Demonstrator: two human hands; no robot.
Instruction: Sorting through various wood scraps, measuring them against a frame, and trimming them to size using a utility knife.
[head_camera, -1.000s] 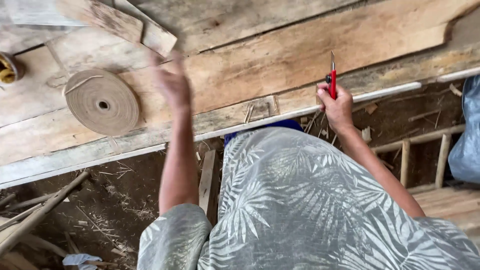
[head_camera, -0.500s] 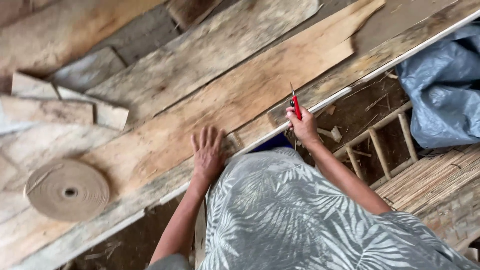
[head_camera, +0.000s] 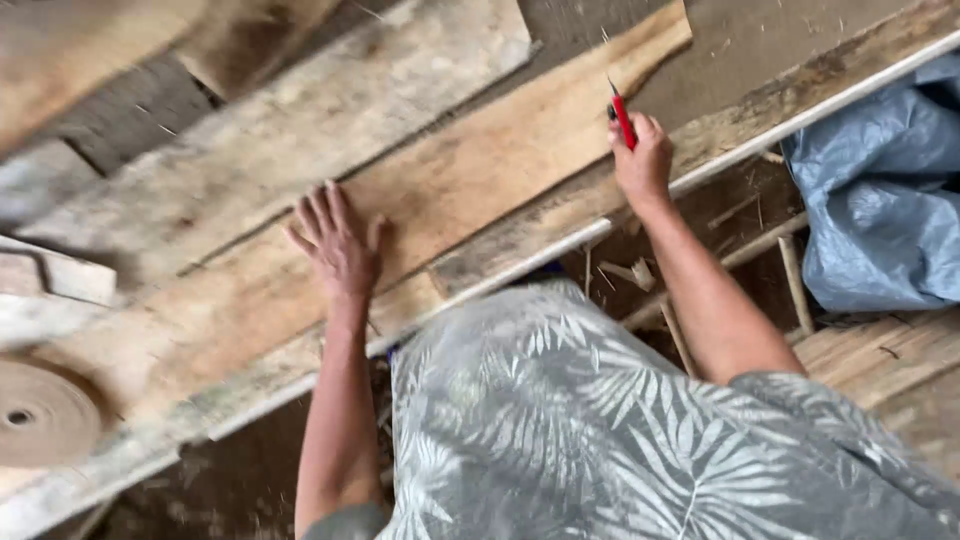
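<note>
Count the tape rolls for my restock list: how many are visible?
1: a brown tape roll lies flat at the bench's left edge, partly cut off; others may lie outside the frame.

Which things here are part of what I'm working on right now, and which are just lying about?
In hand: left hand pressed flat on the pale wooden plank; right hand gripping the red-handled tool.

Lying about: brown tape roll, blue-grey tarp, small wood offcut.

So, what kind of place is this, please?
Probably a rough, rural wood workshop. The left hand lies flat on a worn plank of a crude bench, the right hand holds a red tool, and the ground below is bare dirt with wood scraps.
</note>
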